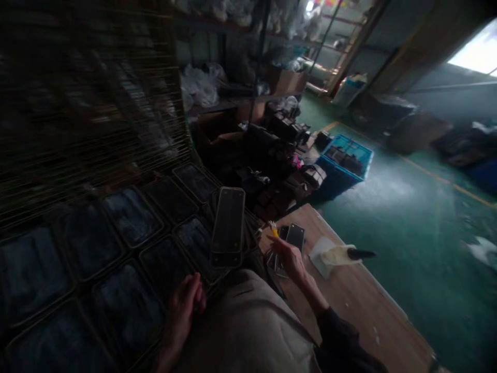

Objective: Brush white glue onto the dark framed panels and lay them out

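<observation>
Beige cloth (248,321) covers the person's lap at lower centre, the left hand (184,305) loosely curled at its edge, nothing seen in it. The right hand (289,256) pinches a small yellow-tipped stick (274,228) over dark glossy rectangular phone cases (295,235) on the wooden tabletop (349,300). The cases lie just up-frame of its fingers, long axes running up-frame, far nearer the right hand.

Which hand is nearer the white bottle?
Right. The right hand, pinching a yellow piece, is just left of the bottle, apart from it; the left hand is far left, by the lap.
</observation>
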